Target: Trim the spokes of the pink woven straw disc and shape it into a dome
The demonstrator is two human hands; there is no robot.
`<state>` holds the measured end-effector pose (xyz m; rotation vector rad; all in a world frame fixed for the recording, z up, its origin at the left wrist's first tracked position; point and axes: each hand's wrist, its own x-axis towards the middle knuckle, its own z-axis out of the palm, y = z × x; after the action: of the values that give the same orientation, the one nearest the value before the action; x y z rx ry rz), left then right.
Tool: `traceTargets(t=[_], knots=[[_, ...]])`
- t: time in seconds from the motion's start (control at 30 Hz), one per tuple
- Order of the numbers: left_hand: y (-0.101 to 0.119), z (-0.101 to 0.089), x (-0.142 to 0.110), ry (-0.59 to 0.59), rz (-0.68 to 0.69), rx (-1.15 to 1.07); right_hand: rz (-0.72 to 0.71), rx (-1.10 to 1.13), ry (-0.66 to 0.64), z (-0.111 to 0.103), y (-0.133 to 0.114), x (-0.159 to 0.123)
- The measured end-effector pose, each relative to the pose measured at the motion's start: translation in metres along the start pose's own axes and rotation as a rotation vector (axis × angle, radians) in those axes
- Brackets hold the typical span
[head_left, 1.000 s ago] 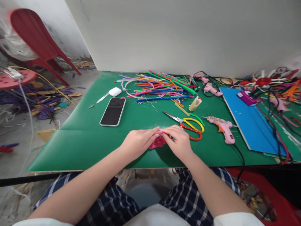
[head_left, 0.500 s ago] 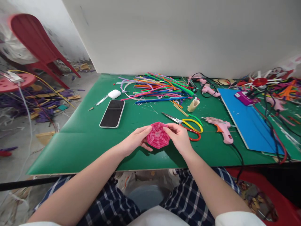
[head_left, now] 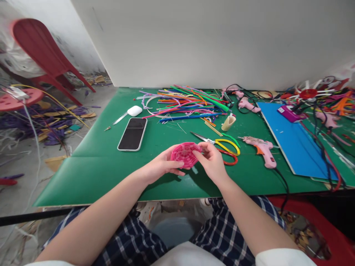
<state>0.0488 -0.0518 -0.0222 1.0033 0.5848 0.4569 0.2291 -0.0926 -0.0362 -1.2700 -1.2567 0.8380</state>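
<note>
Between my hands, just above the near part of the green table, is a pink, roughly octagonal disc with ringed, web-like rows, tilted so its face shows. My left hand grips its left and lower edge, thumb on the front and fingers behind. My right hand pinches its right edge between thumb and fingers. A small pale, clear strip shows just under the disc; whether it is attached I cannot tell. Scissors with one yellow and one red handle lie right behind my right hand.
A phone and a white earbud case lie to the left. Colourful pipe cleaners are heaped at the back. A pink glue gun, a blue board, a cream tube and cables are on the right.
The disc was edge-on, then turned to face me, and is now tilted back slightly. My left thumb has shifted from its upper left edge to its lower front.
</note>
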Motion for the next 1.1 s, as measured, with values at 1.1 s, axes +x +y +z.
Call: traceTargets(t=[1.1], knots=[[0.032, -0.049, 0.018, 0.541, 0.252, 0.080, -0.415, -0.572, -0.097, 0.003, 0.006, -0.005]])
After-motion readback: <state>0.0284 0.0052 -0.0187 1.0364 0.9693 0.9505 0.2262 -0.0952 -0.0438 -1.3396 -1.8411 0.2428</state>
